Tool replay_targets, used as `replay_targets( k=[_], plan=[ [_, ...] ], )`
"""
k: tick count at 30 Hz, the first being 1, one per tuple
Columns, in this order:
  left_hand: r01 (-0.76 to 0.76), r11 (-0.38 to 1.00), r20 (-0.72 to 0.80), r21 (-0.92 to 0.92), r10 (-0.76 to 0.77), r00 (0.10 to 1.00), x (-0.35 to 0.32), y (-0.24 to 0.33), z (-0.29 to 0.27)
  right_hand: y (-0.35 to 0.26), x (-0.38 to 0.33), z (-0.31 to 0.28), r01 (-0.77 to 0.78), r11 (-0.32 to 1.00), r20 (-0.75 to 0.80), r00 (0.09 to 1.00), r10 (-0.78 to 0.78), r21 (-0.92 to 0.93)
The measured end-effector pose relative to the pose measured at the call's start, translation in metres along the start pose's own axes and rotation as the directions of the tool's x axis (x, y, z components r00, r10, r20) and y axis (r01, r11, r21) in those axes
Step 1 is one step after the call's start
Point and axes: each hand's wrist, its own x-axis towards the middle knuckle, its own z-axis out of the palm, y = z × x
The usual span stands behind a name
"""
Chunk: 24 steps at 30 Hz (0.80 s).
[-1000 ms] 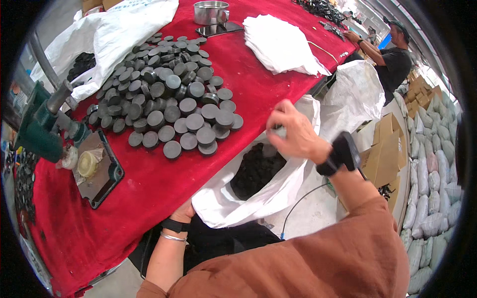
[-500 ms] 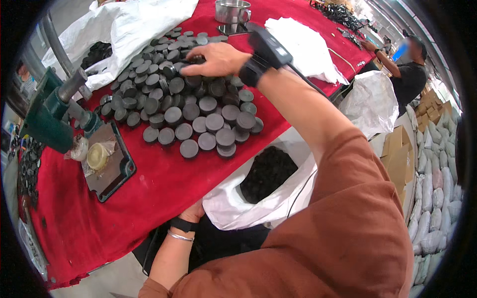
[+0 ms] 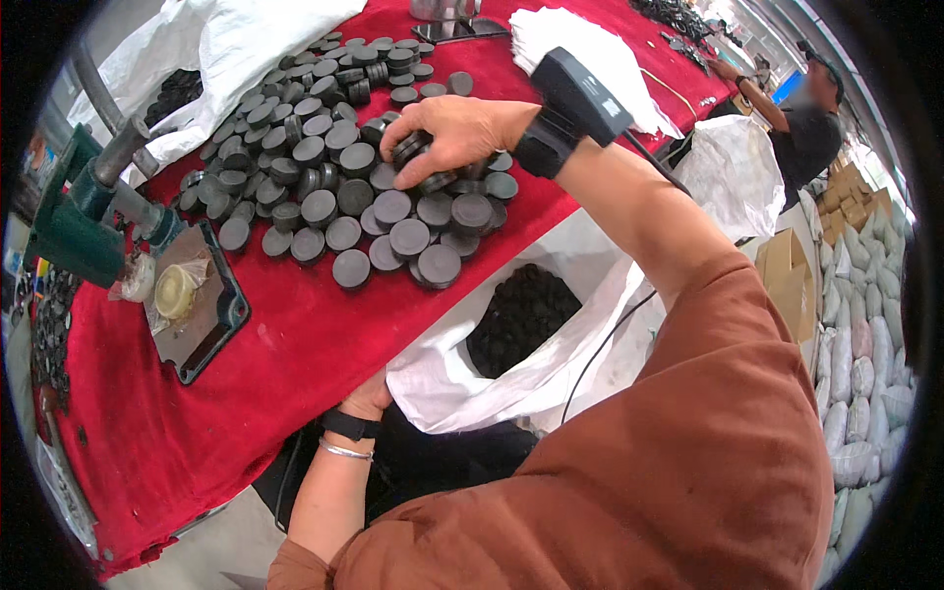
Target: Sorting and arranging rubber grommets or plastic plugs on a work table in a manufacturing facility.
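A heap of dark grey round discs [image 3: 319, 207] lies on the red tablecloth ahead of me. At the heap's right side my right hand [image 3: 460, 136] has its thumb and fingers curled round a few black discs [image 3: 411, 147]. Below the table's front edge, my left hand [image 3: 370, 395] is at the left rim of a white woven sack [image 3: 462, 405]; its fingers are hidden. Inside the open mouth of that sack, many black pieces [image 3: 521, 320] show.
On the left stands a green hand press [image 3: 84, 211], beside a metal plate [image 3: 202, 329] with a roll of clear tape [image 3: 175, 292]. A white sack [image 3: 231, 59] lies behind the heap. White sheets [image 3: 580, 69] and a metal cup [image 3: 444, 10] sit farther back. A co-worker [image 3: 811, 138] is at far right.
My right hand has moved right and nearer me across the heap, and its fingers now close round discs. My left hand stays by the sack rim. The whole view has shifted slightly.
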Motion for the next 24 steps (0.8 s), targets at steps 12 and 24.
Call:
replay_targets(
  k=[12,24],
  plan=[
    [0.045,0.995,0.053,0.084,-0.050,0.997,0.000,0.002,0.030,-0.021,-0.101,0.018,0.083,0.993,-0.070,0.994,-0.088,-0.078],
    [-0.149,0.840,0.015,0.522,0.165,0.986,-0.001,-0.015,0.004,-0.083,-0.104,-0.005,0.085,0.992,-0.004,0.996,-0.086,-0.093]
  ],
)
